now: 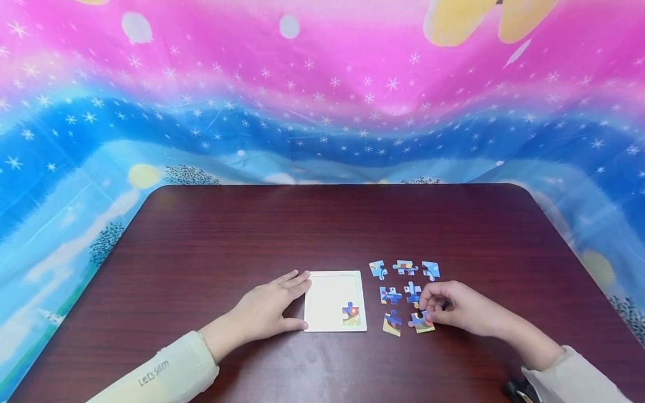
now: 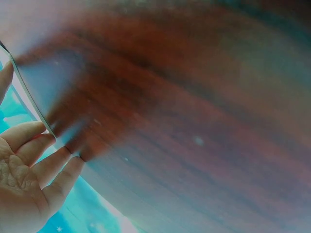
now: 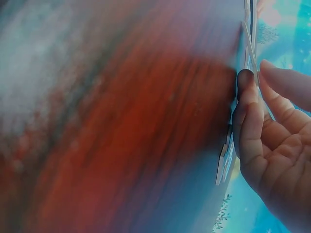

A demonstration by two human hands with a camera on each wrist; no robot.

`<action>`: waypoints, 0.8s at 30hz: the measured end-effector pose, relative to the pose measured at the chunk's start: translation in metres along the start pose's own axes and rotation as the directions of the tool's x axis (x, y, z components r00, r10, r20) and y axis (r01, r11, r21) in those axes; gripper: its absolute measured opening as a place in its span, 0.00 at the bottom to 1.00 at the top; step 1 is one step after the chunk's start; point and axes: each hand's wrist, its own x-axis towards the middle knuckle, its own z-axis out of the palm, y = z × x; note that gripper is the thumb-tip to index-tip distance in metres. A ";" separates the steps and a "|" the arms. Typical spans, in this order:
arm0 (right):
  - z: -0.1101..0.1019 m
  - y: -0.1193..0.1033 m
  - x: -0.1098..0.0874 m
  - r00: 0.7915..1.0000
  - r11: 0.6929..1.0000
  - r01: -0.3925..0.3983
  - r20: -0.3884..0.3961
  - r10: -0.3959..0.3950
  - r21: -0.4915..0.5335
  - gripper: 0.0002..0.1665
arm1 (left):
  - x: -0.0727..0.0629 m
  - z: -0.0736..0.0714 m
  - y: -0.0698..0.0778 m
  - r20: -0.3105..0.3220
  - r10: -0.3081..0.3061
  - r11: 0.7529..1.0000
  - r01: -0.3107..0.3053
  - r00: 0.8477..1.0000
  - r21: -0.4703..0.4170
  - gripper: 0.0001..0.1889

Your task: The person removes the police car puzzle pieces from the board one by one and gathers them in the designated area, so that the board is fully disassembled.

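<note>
A white square puzzle tray (image 1: 326,299) lies on the table, with one jigsaw piece (image 1: 351,314) in its lower right corner. My left hand (image 1: 267,308) rests at the tray's left side, thumb by the near corner and fairly straight fingers by the far corner. To the tray's right, my right hand (image 1: 458,307) pinches the nearest right-hand jigsaw piece (image 1: 423,323) between thumb and forefinger. In the right wrist view this thin piece (image 3: 250,46) tilts up from the tabletop. Its printed face is partly covered by the fingertips in the head view.
Several other loose jigsaw pieces lie in rough rows right of the tray, among them a far middle piece (image 1: 405,267) and a near left piece (image 1: 392,323). The dark wooden table (image 1: 242,235) ends before a patterned cloth (image 1: 322,123). A black object (image 1: 519,390) sits by the right sleeve.
</note>
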 end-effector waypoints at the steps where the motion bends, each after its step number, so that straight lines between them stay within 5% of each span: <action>1: 0.000 0.000 -0.001 1.000 1.000 0.000 -0.003 0.000 -0.007 0.03 | 0.000 0.000 0.000 0.000 0.001 1.000 -0.001 1.000 -0.001 0.40; 15: -0.007 -0.007 0.002 0.998 0.996 -0.063 -0.025 0.061 -0.061 0.05 | -0.001 0.000 0.000 0.000 -0.007 1.000 0.007 1.000 -0.007 0.40; 24: -0.003 -0.019 0.025 1.000 0.993 -0.004 -0.016 0.003 -0.117 0.05 | 0.000 0.000 0.000 0.005 -0.010 1.000 0.010 1.000 -0.005 0.40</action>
